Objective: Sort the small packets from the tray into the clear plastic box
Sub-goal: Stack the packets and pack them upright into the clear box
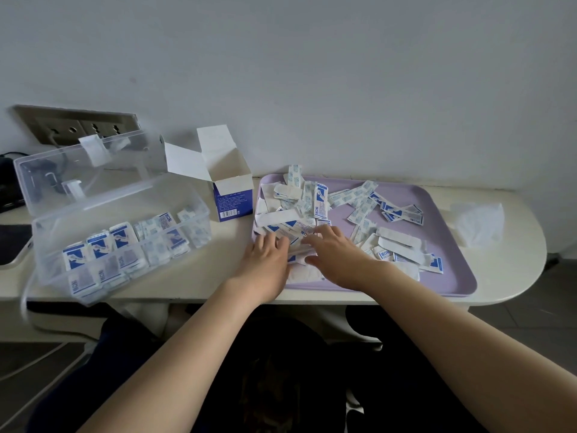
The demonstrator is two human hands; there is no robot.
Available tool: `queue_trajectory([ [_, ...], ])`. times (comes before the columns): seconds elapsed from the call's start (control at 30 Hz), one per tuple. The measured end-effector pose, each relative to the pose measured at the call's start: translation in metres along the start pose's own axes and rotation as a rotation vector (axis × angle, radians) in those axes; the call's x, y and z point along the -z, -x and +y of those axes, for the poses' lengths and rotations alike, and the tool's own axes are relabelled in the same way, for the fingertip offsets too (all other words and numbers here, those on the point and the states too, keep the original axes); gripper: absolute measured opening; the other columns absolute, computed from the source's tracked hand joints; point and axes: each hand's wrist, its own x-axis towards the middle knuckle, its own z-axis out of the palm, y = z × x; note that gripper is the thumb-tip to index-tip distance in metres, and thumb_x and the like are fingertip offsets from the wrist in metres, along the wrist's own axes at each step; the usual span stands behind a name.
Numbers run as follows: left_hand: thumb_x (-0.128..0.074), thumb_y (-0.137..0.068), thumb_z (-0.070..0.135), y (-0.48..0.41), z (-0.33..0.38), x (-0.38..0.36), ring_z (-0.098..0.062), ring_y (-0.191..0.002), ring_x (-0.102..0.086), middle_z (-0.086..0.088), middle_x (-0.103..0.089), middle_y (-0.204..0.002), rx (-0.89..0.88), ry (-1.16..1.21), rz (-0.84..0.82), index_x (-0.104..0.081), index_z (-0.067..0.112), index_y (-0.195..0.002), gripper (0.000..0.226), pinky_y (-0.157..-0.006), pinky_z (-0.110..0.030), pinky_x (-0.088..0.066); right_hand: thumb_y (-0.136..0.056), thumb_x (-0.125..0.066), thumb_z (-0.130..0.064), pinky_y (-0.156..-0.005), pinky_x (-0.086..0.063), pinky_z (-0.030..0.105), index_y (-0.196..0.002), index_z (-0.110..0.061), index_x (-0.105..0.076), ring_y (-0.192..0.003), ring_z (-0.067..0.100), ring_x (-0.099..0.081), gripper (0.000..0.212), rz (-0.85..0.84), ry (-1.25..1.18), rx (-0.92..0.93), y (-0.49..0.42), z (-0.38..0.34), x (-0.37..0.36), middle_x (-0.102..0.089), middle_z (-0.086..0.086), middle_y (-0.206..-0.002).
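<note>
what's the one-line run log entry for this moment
left hand: flat on packets, tray near-left | right hand: on same pile | tray: many packets left | clear box: lid open, partly filled

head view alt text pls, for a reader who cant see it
A person's left hand and right hand rest on loose blue-and-white packets in a purple tray. Left of it, an open clear plastic box holds rows of packets.
</note>
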Motion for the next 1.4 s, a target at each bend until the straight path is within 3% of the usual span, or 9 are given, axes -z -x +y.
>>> queue_trajectory([
  [0.1,-0.040,-0.095,0.013,0.002,0.003,-0.002,-0.030,-0.120,-0.036,-0.015,-0.036,-0.131,0.047,0.016,-0.012,-0.033,0.008,-0.126,0.032,-0.098,-0.032,-0.031,-0.097,-0.043,-0.014,-0.112,-0.024,0.035,-0.143,-0.007,-0.023,-0.137,0.028,-0.021,0.050,0.054,-0.132,0.025,-0.002,-0.006,-0.006,-0.022,0.012,-0.146],
  [0.2,-0.035,-0.094,0.008,0.001,0.004,-0.004,-0.030,-0.119,-0.039,-0.016,-0.039,-0.130,0.042,0.043,0.012,-0.032,0.004,-0.130,0.036,-0.099,-0.031,-0.030,-0.092,-0.043,0.003,-0.107,-0.029,0.030,-0.138,-0.006,-0.030,-0.132,0.026,-0.030,0.048,0.091,-0.281,0.051,-0.006,-0.013,-0.011,-0.031,0.012,-0.141],
  [0.43,-0.043,-0.094,0.013,0.000,0.003,0.007,-0.028,-0.119,-0.039,-0.013,-0.043,-0.127,0.095,0.121,0.049,-0.039,0.006,-0.126,0.032,-0.095,-0.032,-0.035,-0.092,-0.049,-0.003,-0.088,-0.044,0.039,-0.112,-0.006,-0.055,-0.103,0.029,-0.053,0.021,0.206,-0.338,0.026,-0.010,-0.015,-0.011,-0.058,0.014,-0.111],
  [0.67,-0.050,-0.093,0.011,0.000,0.003,0.010,-0.027,-0.117,-0.046,-0.014,-0.037,-0.132,0.176,0.334,-0.036,-0.036,0.006,-0.128,0.038,-0.091,-0.031,-0.040,-0.091,-0.045,0.003,-0.085,-0.039,0.028,-0.125,-0.007,-0.046,-0.109,0.029,-0.048,0.036,0.207,-0.378,0.024,-0.009,-0.018,-0.017,-0.044,0.011,-0.126],
  [0.87,-0.046,-0.094,0.005,-0.001,0.001,0.009,-0.025,-0.112,-0.050,-0.010,-0.043,-0.131,0.158,0.249,0.004,-0.043,0.008,-0.125,0.031,-0.085,-0.032,-0.043,-0.092,-0.045,0.002,-0.080,-0.035,0.019,-0.122,-0.005,-0.048,-0.103,0.028,-0.050,0.031,0.177,-0.237,0.042,-0.010,-0.019,-0.019,-0.039,0.010,-0.128],
  [1.0,-0.043,-0.095,0.007,0.003,0.002,0.014,-0.026,-0.107,-0.056,-0.007,-0.049,-0.127,0.137,0.056,0.044,-0.039,0.012,-0.127,0.032,-0.072,-0.032,-0.042,-0.094,-0.047,-0.001,-0.081,-0.049,0.036,-0.116,-0.005,-0.054,-0.102,0.027,-0.053,0.024,0.231,-0.178,0.078,-0.008,-0.019,-0.015,-0.042,0.008,-0.126],
  [1.1,-0.041,-0.093,0.002,0.005,0.002,0.020,-0.027,-0.093,-0.062,-0.009,-0.056,-0.114,0.136,-0.003,0.100,-0.037,0.010,-0.123,0.031,-0.063,-0.031,-0.040,-0.097,-0.043,-0.010,-0.069,-0.041,0.031,-0.113,-0.005,-0.053,-0.104,0.025,-0.051,0.019,0.297,-0.120,0.097,-0.006,-0.023,-0.004,-0.048,0.008,-0.119],
  [1.27,-0.041,-0.098,0.011,0.013,-0.003,0.034,-0.021,-0.069,-0.050,-0.006,-0.055,-0.089,0.140,0.127,0.161,-0.045,0.014,-0.115,0.018,-0.054,-0.028,-0.033,-0.098,-0.042,-0.015,-0.064,-0.047,0.038,-0.103,-0.009,-0.051,-0.080,0.029,-0.060,0.013,0.286,-0.169,0.101,-0.002,-0.021,0.015,-0.061,0.008,-0.098],
  [1.4,-0.040,-0.100,0.020,0.019,-0.010,0.038,-0.020,-0.075,-0.053,-0.008,-0.062,-0.098,0.154,0.271,0.131,-0.051,0.014,-0.112,0.017,-0.059,-0.028,-0.037,-0.096,-0.038,-0.002,-0.072,-0.048,0.044,-0.107,-0.010,-0.044,-0.079,0.029,-0.055,0.014,0.181,-0.134,0.180,0.000,-0.021,0.018,-0.054,0.009,-0.104],
])
